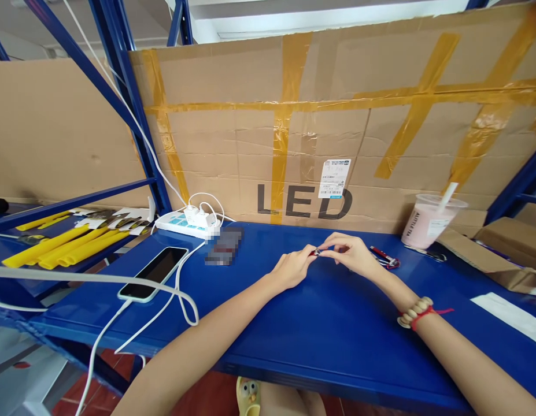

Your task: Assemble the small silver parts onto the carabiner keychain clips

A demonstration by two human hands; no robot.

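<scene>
Above the middle of the blue shelf, my two hands meet fingertip to fingertip. My left hand is closed in a pinch on a small red piece with a shiny metal end; most of it is hidden by the fingers. Thumb and forefinger of my right hand pinch the metal end from the other side. A bead bracelet with a red cord circles my right wrist. Just beyond that hand lie several small red and silver pieces, partly covered by it.
Left on the shelf are a phone on a white cable and a power strip. A pink drink cup and an open cardboard box stand right. Yellow-sleeved tools lie far left. A taped cardboard sheet walls the back.
</scene>
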